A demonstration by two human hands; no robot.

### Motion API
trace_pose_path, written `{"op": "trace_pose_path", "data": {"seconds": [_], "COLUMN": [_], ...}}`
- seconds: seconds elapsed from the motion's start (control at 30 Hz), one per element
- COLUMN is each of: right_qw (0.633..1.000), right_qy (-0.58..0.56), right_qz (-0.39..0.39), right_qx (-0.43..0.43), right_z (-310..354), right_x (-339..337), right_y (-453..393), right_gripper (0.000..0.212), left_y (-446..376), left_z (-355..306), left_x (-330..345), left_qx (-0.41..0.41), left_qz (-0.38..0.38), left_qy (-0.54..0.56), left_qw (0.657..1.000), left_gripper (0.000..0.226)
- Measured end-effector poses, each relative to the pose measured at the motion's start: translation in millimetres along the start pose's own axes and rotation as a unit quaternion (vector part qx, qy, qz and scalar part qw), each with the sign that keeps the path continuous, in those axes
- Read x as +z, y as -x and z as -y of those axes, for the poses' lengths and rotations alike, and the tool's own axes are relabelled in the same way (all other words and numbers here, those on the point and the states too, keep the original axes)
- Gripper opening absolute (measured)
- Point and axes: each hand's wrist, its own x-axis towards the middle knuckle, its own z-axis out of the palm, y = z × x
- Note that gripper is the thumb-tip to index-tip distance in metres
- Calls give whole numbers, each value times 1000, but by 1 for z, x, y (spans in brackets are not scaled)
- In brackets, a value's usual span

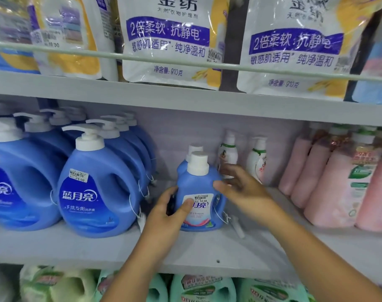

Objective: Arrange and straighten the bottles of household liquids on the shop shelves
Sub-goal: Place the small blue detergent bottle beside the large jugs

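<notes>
Two bare hands reach up onto the middle shelf (76,247) and close around one small bottle (200,192). The left hand (166,216) comes up from below, its fingers wrapped round the bottle's left side and the thumb pressed flat on the front label. The right hand (238,188) stretches in from the lower right, thumb on the bottle's right shoulder and fingers curling behind it, so both hands grasp the same bottle.

Left of the left fingers stand rows of big blue pump jugs (94,184), upright, each with a white pump and a dark blue label; the nearest carries a price sticker. Between the two thumbs the small bottle stands upright on the shelf, blue with a white screw cap, a white price sticker and a label fading to pink and green at the foot. A second bottle (193,149) like it stands just behind, touching or nearly so. A white tag hangs from the held bottle's right side.

Beyond the right fingers, against the back wall, are two white pump bottles (256,160). Farther right stand pink bottles (334,188) in close rows. Above the hands, white refill pouches (172,40) lean behind a rail; below, green jugs (198,288) show.
</notes>
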Motion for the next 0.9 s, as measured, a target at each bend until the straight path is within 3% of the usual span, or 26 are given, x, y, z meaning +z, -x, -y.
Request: {"op": "trace_pose_path", "data": {"seconds": [0.07, 0.17, 0.33, 0.7, 0.77, 0.83, 0.9], "right_qw": [997, 989, 987, 987, 991, 974, 952], "right_qy": [-23, -50, -107, -117, -127, -85, -23], "right_qz": [77, 142, 118, 109, 2, -197, -300], "right_qx": [6, -8, -15, -2, -39, -74, -52], "right_z": [-9, -8, -14, -17, -18, -24, -36], "right_x": [5, 15, 22, 10, -10, -43, -76], "right_y": [5, 4, 9, 11, 6, -6, -25], "right_gripper": [91, 80, 98, 110, 93, 61, 53], "left_y": [0, 4, 8, 17, 19, 20, 20], "left_z": [-7, -17, -28, -31, -26, -23, -23], "left_x": [2, 9, 17, 24, 23, 20, 18], "left_qx": [10, 6, 13, 38, 50, 55, 58], "left_qz": [21, 29, 13, -27, -46, -46, -46], "left_qy": [24, 8, -61, -67, -58, -48, -54], "left_qw": [999, 1000, 998, 997, 996, 996, 996], "left_gripper": [64, 73, 32, 36, 41, 41, 42]}}
